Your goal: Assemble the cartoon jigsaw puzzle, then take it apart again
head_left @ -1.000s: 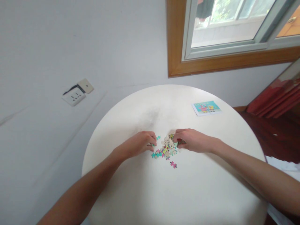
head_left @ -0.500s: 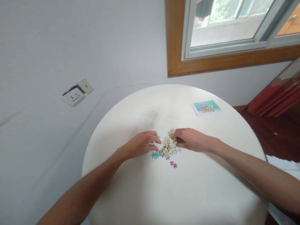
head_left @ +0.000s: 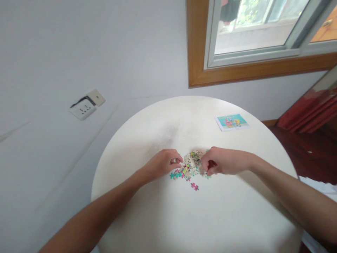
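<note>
A heap of small jigsaw puzzle pieces [head_left: 187, 168], some colourful and some pale side up, lies on the round white table [head_left: 168, 214]. My left hand [head_left: 166, 162] is at the left edge of the heap, thumb and fingers brought together; a pale spot shows between them, too small to name. At the heap's right side, my right hand [head_left: 218, 161] has its fingers curled inward and down among the pieces; what they hold, if anything, is hidden. One pink puzzle piece [head_left: 195, 186] lies apart, nearer to me.
A picture card [head_left: 232, 122] with cartoon figures lies at the table's far right. Behind the table is a white wall with a power socket [head_left: 82, 109] and a wood-framed window [head_left: 196, 70]. A red curtain [head_left: 308, 110] hangs at the right.
My right hand has moved right, and more pieces show between it and the heap. The fingers of my left hand have closed together from a wider spread.
</note>
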`<action>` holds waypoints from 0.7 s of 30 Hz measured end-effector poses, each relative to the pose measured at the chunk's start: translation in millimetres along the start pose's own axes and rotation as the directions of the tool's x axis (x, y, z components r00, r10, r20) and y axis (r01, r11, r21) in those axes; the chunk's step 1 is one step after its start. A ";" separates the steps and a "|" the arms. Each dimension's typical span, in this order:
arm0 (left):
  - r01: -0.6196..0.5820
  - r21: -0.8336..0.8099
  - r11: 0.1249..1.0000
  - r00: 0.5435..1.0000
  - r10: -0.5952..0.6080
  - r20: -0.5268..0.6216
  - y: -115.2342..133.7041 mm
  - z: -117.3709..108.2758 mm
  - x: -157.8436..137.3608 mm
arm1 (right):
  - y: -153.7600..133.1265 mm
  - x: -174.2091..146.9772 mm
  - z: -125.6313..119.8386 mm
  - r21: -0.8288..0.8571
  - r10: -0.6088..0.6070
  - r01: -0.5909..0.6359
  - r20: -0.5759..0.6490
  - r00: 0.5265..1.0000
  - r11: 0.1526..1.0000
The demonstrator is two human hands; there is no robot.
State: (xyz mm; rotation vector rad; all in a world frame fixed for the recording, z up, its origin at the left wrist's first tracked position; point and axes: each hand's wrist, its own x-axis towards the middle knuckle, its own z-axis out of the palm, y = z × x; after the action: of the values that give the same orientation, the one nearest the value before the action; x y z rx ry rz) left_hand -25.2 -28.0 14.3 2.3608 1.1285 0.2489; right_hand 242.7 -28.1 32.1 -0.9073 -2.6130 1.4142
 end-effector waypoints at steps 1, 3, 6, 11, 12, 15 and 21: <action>-0.003 0.005 1.000 1.000 0.003 0.006 -0.5 1.3 0.6 | -1.0 0.7 2.6 0.013 -0.004 0.003 0.063 0.998 1.000; -0.012 0.007 1.000 1.000 0.012 0.020 -0.9 3.4 2.0 | -3.2 2.8 7.8 -0.030 0.004 -0.001 0.129 0.992 1.000; -0.013 0.003 1.000 0.999 0.013 0.033 0.2 4.3 3.5 | -6.5 5.7 12.5 -0.208 0.026 -0.014 0.057 0.998 0.978; -0.020 -0.017 1.000 0.998 0.021 0.059 1.7 3.6 3.3 | -5.9 16.5 16.3 -0.318 -0.051 -0.030 -0.244 0.968 0.948; -0.030 -0.025 0.999 0.998 0.032 0.060 1.2 3.9 2.9 | -4.6 20.0 18.2 -0.330 -0.064 -0.041 -0.302 0.951 0.943; -0.070 -0.035 0.997 0.995 0.073 0.069 -1.7 6.0 2.2 | 0.1 29.8 26.1 -0.359 -0.082 -0.050 -0.343 0.936 0.932; -0.090 -0.011 0.996 0.991 0.090 0.097 -3.5 6.5 1.9 | 1.2 34.2 34.6 -0.375 -0.100 -0.020 -0.299 0.949 0.927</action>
State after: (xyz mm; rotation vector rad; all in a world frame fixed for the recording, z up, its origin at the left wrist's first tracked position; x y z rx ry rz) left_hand -23.9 -27.1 6.8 2.3935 0.9757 0.1668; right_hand 204.7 -36.4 2.9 -1.0053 -2.6670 0.6914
